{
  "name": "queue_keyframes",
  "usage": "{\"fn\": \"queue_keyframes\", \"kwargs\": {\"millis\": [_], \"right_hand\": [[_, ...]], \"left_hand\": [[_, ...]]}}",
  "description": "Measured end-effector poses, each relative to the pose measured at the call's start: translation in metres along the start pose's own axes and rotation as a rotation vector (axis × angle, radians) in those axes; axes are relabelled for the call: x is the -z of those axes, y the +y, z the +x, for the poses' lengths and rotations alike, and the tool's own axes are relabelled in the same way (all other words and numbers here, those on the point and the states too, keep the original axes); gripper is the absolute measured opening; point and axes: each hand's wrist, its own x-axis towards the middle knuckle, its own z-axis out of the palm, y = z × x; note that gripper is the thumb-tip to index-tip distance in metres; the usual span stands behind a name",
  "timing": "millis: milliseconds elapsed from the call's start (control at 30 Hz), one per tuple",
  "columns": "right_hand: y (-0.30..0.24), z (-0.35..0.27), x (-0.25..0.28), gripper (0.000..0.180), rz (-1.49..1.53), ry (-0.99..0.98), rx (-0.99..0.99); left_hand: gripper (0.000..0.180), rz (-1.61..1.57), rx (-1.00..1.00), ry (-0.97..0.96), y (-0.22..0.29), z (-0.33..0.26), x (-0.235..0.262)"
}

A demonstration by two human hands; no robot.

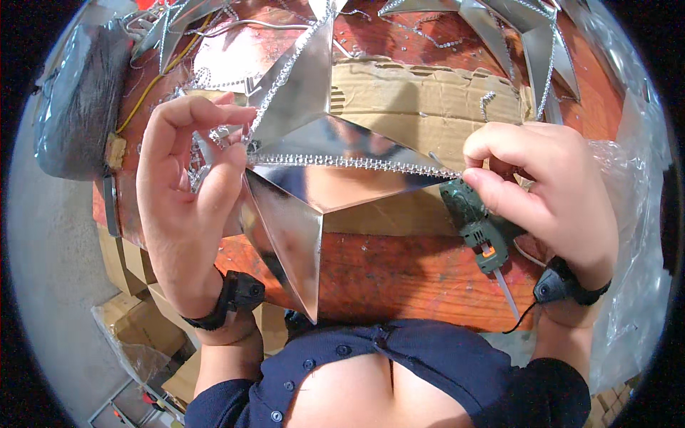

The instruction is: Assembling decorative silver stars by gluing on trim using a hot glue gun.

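A large silver mirrored star (285,228) with folded faces lies in front of me, its lowest point reaching the table's near edge. A sparkling rhinestone chain (357,165) stretches almost level across it. At the left end my left hand (189,167) pinches the chain between thumb and fingers, with more loose chain bunched behind them. The other end is pinched in my right hand (549,182), at the star's right tip. Beneath that hand a dark green glue gun (474,221) lies on the table, a pale glue stick (508,294) poking out of it.
Flattened cardboard (435,93) lies under the star on the red-brown wooden table (392,271). Another star (539,53) trimmed with chain stands far right. A dark wrapped bundle (82,107) and a yellow cable (153,89) are at left. Clear plastic sheeting (631,185) hangs at right; cardboard boxes (146,324) sit below left.
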Motion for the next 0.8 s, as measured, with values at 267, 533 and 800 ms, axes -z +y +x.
{"fn": "queue_keyframes", "kwargs": {"millis": [267, 533, 800], "right_hand": [[0.002, 0.003, 0.002, 0.011, 0.014, -0.03, 0.009], [0.002, 0.005, 0.004, 0.014, 0.035, -0.086, -0.057], [-0.013, 0.007, 0.002, 0.019, -0.225, 0.119, 0.254]], "left_hand": [[0.022, 0.026, -0.001, 0.013, 0.002, 0.001, -0.002], [0.018, 0.118, -0.011, -0.006, 0.002, 0.002, -0.001], [0.018, 0.019, -0.008, -0.031, 0.001, 0.0, 0.005]]}}
